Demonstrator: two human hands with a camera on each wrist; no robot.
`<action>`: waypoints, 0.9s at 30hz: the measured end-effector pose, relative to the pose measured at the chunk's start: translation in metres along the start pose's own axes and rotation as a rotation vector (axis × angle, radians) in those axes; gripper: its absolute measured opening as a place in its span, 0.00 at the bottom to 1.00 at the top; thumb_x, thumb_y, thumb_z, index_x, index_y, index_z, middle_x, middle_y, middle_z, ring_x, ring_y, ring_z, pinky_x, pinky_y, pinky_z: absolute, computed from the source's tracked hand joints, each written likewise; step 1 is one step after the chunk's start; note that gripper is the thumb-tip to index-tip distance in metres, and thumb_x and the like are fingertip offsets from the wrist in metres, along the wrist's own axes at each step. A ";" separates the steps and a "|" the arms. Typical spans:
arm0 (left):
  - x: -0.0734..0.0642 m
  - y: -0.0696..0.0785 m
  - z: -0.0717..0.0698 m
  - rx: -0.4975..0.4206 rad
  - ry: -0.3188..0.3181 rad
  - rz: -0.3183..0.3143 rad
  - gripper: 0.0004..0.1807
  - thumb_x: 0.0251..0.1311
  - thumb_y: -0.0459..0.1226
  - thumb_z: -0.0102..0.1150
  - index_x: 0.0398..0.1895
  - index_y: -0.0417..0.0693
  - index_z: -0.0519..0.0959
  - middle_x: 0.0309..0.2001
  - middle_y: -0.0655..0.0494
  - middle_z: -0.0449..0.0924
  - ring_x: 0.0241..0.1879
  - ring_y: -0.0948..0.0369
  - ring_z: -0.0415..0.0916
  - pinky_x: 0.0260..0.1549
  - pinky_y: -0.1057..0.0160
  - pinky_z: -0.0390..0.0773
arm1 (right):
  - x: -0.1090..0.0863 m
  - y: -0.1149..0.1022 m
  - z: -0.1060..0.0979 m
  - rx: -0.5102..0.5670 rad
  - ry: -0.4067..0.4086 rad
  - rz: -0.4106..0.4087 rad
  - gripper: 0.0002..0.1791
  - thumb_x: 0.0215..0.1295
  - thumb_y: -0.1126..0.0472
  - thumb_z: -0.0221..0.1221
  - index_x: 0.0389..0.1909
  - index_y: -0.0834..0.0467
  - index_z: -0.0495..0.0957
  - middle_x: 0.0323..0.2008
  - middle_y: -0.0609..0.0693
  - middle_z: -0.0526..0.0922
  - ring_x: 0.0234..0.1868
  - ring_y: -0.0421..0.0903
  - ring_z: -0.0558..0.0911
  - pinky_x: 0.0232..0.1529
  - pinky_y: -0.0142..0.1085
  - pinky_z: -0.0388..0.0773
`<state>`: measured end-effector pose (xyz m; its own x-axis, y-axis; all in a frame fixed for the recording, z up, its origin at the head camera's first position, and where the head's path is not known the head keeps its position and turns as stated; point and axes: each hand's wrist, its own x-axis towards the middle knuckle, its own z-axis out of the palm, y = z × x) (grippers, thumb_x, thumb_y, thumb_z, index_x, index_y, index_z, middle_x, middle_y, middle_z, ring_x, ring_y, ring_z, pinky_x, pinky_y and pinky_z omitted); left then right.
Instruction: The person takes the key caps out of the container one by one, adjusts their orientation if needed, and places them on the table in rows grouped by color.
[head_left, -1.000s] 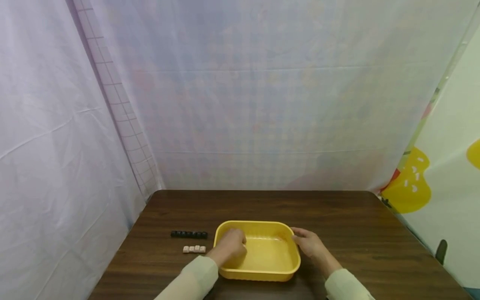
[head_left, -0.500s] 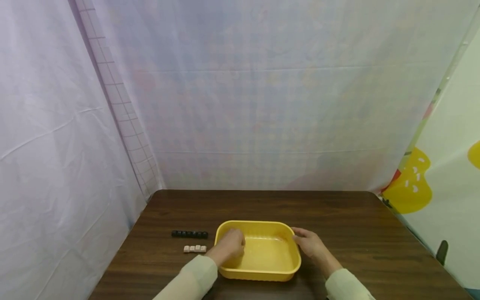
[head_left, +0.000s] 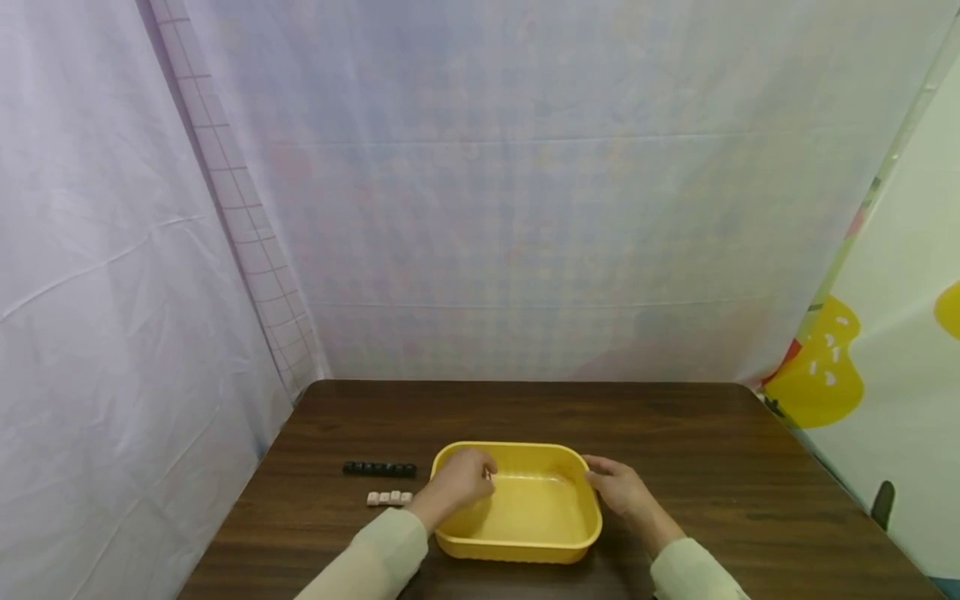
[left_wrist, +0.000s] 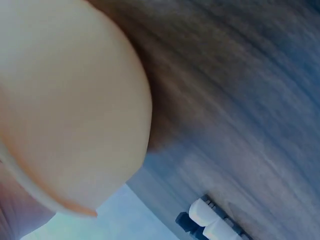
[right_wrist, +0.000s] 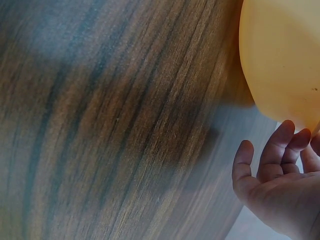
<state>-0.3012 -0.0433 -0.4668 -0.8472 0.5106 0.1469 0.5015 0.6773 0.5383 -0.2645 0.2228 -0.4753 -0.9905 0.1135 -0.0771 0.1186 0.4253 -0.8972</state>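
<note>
My left hand (head_left: 461, 482) reaches over the left side of a yellow plastic tub (head_left: 536, 508). Its thumb and fingers pinch a small whitish piece (head_left: 489, 475), mostly hidden by the fingers. At the tub's right rim, my right hand (head_left: 624, 492) holds the corner, the thumb at the edge. In the right wrist view its fingertips lie against the tub's outer wall (right_wrist: 287, 60). Left of the tub, a short row of white keycaps (head_left: 390, 498) lies in front of a longer row of black keycaps (head_left: 379, 469).
A dark wood-grain table (head_left: 697, 433) bears everything. Pale curtains (head_left: 525, 208) hang behind it and at the left. A white cloth with a yellow print (head_left: 817, 375) hangs at the right, beyond the table's side edge.
My left hand has risen a little from inside the tub, and the whitish piece now shows at its fingertips. The right hand, tub and keycap rows have stayed put.
</note>
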 end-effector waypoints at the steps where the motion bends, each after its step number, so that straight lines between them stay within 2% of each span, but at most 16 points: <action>1: -0.001 0.000 -0.002 -0.008 0.011 0.007 0.11 0.54 0.28 0.65 0.41 0.36 0.85 0.37 0.50 0.83 0.36 0.58 0.79 0.35 0.60 0.79 | -0.001 0.000 0.000 -0.002 -0.001 -0.003 0.21 0.72 0.66 0.52 0.61 0.73 0.72 0.59 0.71 0.74 0.54 0.59 0.78 0.53 0.49 0.76; 7: -0.008 -0.008 -0.019 -0.091 0.055 0.004 0.13 0.56 0.29 0.66 0.45 0.37 0.84 0.38 0.52 0.83 0.37 0.58 0.78 0.35 0.60 0.78 | 0.000 0.004 -0.004 -0.017 -0.021 -0.016 0.22 0.71 0.63 0.55 0.61 0.70 0.74 0.59 0.69 0.75 0.56 0.58 0.76 0.54 0.46 0.75; 13: -0.018 -0.025 -0.037 -0.236 0.111 -0.102 0.12 0.62 0.35 0.66 0.48 0.40 0.84 0.40 0.54 0.81 0.38 0.58 0.76 0.36 0.57 0.79 | 0.000 0.002 -0.003 -0.001 -0.014 0.004 0.22 0.71 0.64 0.53 0.62 0.70 0.73 0.60 0.68 0.75 0.58 0.60 0.75 0.56 0.48 0.74; 20: -0.035 -0.058 -0.061 -0.332 0.245 -0.189 0.11 0.57 0.33 0.68 0.44 0.43 0.84 0.36 0.56 0.82 0.36 0.59 0.78 0.33 0.60 0.81 | -0.004 -0.003 0.000 0.002 -0.008 0.001 0.21 0.71 0.67 0.51 0.62 0.73 0.72 0.59 0.71 0.74 0.55 0.60 0.77 0.55 0.50 0.75; 23: -0.046 -0.077 -0.070 -0.315 0.294 -0.214 0.10 0.53 0.31 0.70 0.41 0.43 0.85 0.33 0.57 0.83 0.34 0.60 0.79 0.32 0.60 0.80 | -0.005 -0.006 0.001 0.000 -0.008 0.003 0.21 0.72 0.67 0.51 0.62 0.73 0.72 0.60 0.71 0.74 0.57 0.62 0.75 0.57 0.52 0.73; 27: -0.064 -0.100 -0.080 -0.254 0.312 -0.247 0.10 0.52 0.30 0.69 0.39 0.42 0.85 0.32 0.58 0.83 0.33 0.61 0.78 0.32 0.59 0.78 | -0.005 -0.007 0.001 0.006 0.000 0.003 0.21 0.72 0.67 0.51 0.61 0.73 0.72 0.60 0.71 0.73 0.60 0.66 0.73 0.59 0.55 0.71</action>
<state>-0.3112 -0.1855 -0.4639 -0.9674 0.1406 0.2104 0.2526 0.5877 0.7687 -0.2604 0.2183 -0.4696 -0.9902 0.1149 -0.0799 0.1213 0.4191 -0.8998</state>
